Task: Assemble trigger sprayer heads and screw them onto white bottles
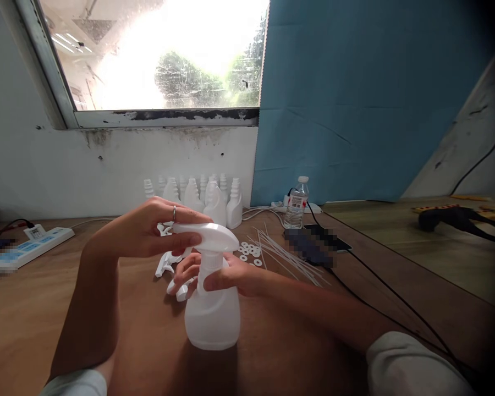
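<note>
A translucent white spray bottle [213, 322] stands upright before me, tilted little if at all. On its neck sits a white trigger sprayer head [219, 236]. My left hand [157, 228], with a ring on one finger, grips that head from the left, thumb in front and fingers over the top. My right hand [235, 276] wraps round the bottle's neck from the right, its fingers partly hidden behind it. Loose white trigger sprayers [164, 265] lie just behind my hands. Whether the head is fully seated on the neck, I cannot tell.
Several white bottles without heads [215, 203] stand against the wall. White washers [251, 251] and thin white tubes [286, 256] lie right of my hands. Farther off are a water bottle [297, 206], phones with black cables, and a power strip [31, 248] at left.
</note>
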Available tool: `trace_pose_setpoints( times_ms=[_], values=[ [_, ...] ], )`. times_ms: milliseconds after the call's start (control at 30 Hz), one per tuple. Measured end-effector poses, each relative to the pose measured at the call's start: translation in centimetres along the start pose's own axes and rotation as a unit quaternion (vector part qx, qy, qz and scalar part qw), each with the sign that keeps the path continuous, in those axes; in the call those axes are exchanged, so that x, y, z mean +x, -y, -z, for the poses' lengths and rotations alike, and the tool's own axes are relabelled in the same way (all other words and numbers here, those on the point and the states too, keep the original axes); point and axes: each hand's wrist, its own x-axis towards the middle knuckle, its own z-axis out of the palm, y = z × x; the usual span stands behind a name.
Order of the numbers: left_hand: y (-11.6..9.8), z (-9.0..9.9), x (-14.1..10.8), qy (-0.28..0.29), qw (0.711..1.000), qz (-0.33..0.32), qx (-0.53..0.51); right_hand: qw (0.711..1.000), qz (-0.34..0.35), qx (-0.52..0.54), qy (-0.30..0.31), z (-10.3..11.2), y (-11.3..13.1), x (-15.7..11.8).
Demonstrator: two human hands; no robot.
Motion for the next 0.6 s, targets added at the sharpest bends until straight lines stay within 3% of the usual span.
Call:
trace_pose_setpoints(
  times_ms=[133,233,367,433,533,600],
  values=[
    [-0.3,0.2,-0.3,0.004,1.0,0.002,0.03,0.986,-0.027,-0.156,-0.042,0.0,1.1,-0.7],
    [-0.5,0.3,-0.7,0.005,0.995,0.039,0.088,0.933,-0.041,-0.337,-0.118,0.0,3.9,-2.4],
    [0.3,0.7,-1.9,0.004,0.987,0.11,0.118,0.87,-0.089,-0.446,-0.193,1.1,9.2,-5.6],
    [1.1,1.0,-2.8,0.058,0.984,0.147,0.086,0.807,-0.114,-0.5,-0.294,2.3,11.6,-7.5],
    [2.2,1.5,-4.1,0.162,0.964,0.209,0.024,0.654,-0.156,-0.573,-0.469,4.9,14.2,-10.1],
    [2.6,1.7,-4.7,0.181,0.953,0.245,0.007,0.563,-0.216,-0.591,-0.535,6.6,15.0,-11.5]
  ],
)
